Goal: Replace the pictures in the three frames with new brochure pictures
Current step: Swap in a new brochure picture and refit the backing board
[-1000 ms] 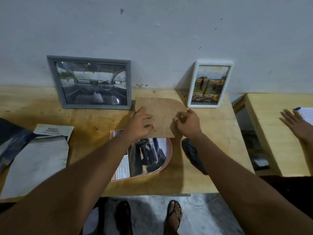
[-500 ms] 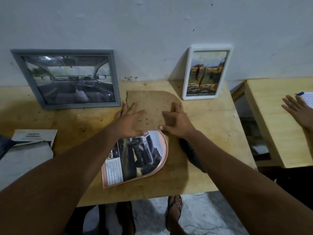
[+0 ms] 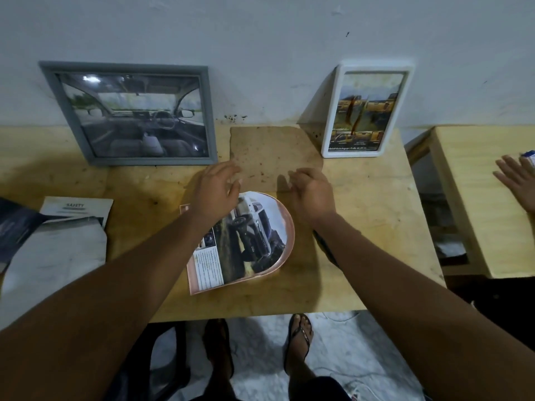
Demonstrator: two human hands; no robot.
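— Two hands, and neither presses the board now, though half a second back both lie flat on it. Do we call it set down?

— We do. The brown backing board [image 3: 272, 151] lies flat on the table [image 3: 362, 227], pushed back toward the wall. It sits between the grey frame [image 3: 153, 161] and the white frame [image 3: 350, 153], which both lean upright against that wall.

— And our hands?

— Our left hand [image 3: 217, 192] has drawn back over the top edge of the arched pink frame [image 3: 291, 235], fingers loosely bent and apart, gripping nothing. Our right hand [image 3: 311, 192] hangs at the board's near right corner, fingers slack and curled under. Whether the tips touch the board we cannot tell.

— So where does that leave the job?

— The truck picture [image 3: 249, 233] lies face up in the arched frame just in front of us, and the board lies beyond the frame's top edge, not on it. We judge this frame is open and mid-swap: the page wants seating, then the board goes back on. Whether the two standing frames already hold new pictures, we cannot say.
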